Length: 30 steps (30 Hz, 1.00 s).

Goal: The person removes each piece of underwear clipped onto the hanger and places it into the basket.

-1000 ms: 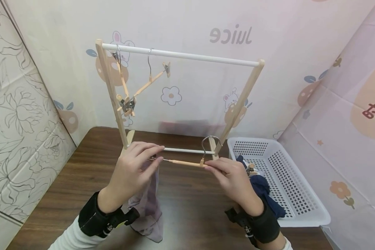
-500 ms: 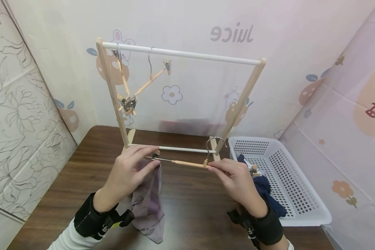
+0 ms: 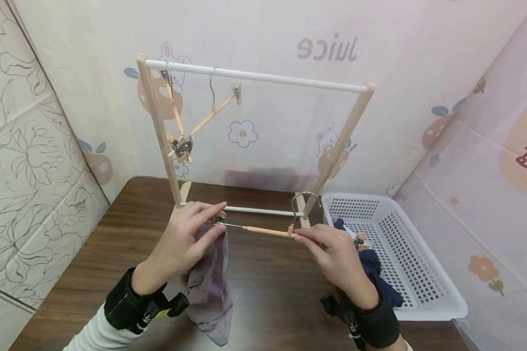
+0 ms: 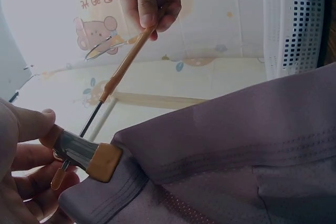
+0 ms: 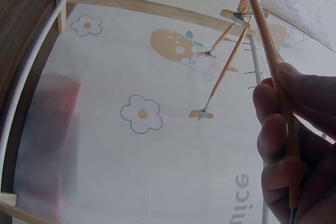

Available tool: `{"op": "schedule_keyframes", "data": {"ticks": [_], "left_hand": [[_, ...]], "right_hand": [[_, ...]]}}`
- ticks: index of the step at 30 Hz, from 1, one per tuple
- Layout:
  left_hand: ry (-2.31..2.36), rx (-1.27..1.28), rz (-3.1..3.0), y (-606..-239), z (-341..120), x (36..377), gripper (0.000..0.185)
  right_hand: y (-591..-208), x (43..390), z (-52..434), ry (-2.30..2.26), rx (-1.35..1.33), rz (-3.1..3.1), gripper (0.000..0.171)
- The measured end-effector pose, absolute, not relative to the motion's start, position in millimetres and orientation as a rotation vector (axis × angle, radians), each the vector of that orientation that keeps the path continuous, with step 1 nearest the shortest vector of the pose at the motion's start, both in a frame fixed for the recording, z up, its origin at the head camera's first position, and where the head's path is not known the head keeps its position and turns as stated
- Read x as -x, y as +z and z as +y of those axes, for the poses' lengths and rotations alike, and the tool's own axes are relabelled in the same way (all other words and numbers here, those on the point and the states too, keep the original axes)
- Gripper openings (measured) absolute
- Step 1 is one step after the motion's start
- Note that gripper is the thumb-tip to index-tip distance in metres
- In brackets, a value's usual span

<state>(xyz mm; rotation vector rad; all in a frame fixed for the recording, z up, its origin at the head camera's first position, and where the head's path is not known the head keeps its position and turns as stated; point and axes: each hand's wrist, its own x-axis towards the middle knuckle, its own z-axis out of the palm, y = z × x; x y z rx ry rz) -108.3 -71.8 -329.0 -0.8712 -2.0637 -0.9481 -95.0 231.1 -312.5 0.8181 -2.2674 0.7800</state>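
My left hand (image 3: 180,239) pinches the clip (image 4: 79,153) at the left end of a wooden-coloured clip hanger (image 3: 268,231). In the left wrist view, the clip's jaws sit over the edge of a mauve garment (image 4: 236,129) with stitched seams. That garment hangs down below my left hand in the head view. My right hand (image 3: 334,253) grips the hanger's bar just right of its metal hook (image 3: 305,194), with the fingers curled round the bar (image 5: 278,77) in the right wrist view. The hanger's right end is hidden by this hand in the head view.
A small rack with a white top rail (image 3: 263,76) stands behind my hands, with two clip hangers (image 3: 212,114) on its left side. To the right, a white perforated basket (image 3: 417,253) holds dark blue cloth (image 3: 373,273) and a clip (image 3: 360,241). Everything stands on a brown table (image 3: 263,297).
The hanger has shifted slightly right with my right hand. My left fingers have moved a little, and more of the clip shows between them. The garment still hangs there.
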Motion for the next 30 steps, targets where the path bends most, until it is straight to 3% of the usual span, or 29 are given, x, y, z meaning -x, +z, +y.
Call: {"op": "schedule_keyframes", "data": {"ticks": [11, 30], "left_hand": [[-0.927, 0.887, -2.071, -330.9, -69.6, 107.3, 0.028], [-0.899, 0.918, -1.998, -332.7, -69.0, 105.4, 0.039]], "right_hand": [[-315.0, 93.7, 231.4, 0.787, -0.807, -2.246, 0.021], [-319.9, 96.4, 229.3, 0.846, -0.857, -2.18, 0.025]]}}
